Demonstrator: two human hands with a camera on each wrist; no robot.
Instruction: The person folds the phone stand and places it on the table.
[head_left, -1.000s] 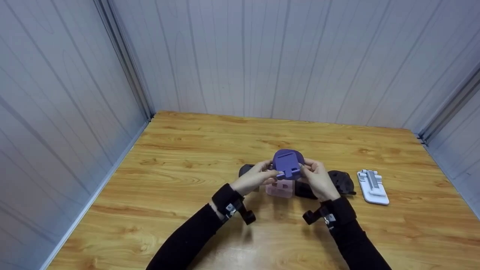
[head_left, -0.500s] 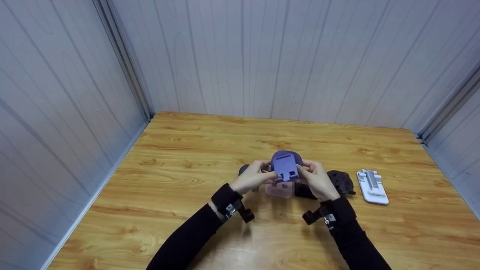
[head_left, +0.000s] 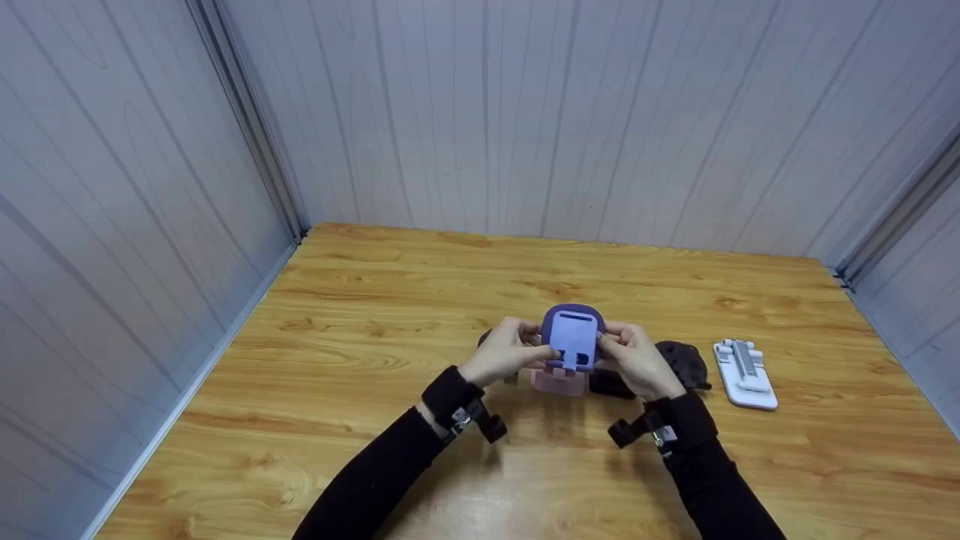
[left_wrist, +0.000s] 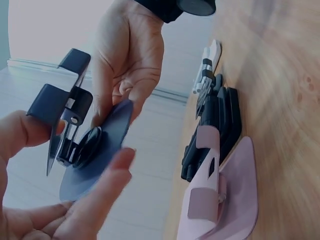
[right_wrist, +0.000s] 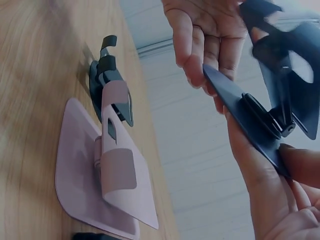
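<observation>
Both hands hold a purple folding phone stand [head_left: 574, 334] above the table, its slotted plate facing the head camera. The left hand [head_left: 511, 351] grips it from the left, thumb at one of the plate's hooked lips and fingers at the base edge. From the other side, the right hand [head_left: 636, 360] pinches the base [right_wrist: 235, 107] between thumb and fingers. A hinged arm joins base and plate, with the plate [left_wrist: 55, 145] raised at an angle in the left wrist view. Close below the hands, a pink phone stand [right_wrist: 82, 170] rests on the table.
Black phone stands [head_left: 682, 364] sit right of the pink one, one partly hidden by the right hand. Farther right lies a white folded stand [head_left: 746, 375]. Another dark stand [head_left: 484, 337] is mostly behind the left hand. Panel walls [head_left: 487, 112] bound the wooden table [head_left: 360, 300].
The purple stand's plate has tilted so that more of its face shows, and its lower end has dropped slightly toward the person. Both hands keep their hold in nearly the same place.
</observation>
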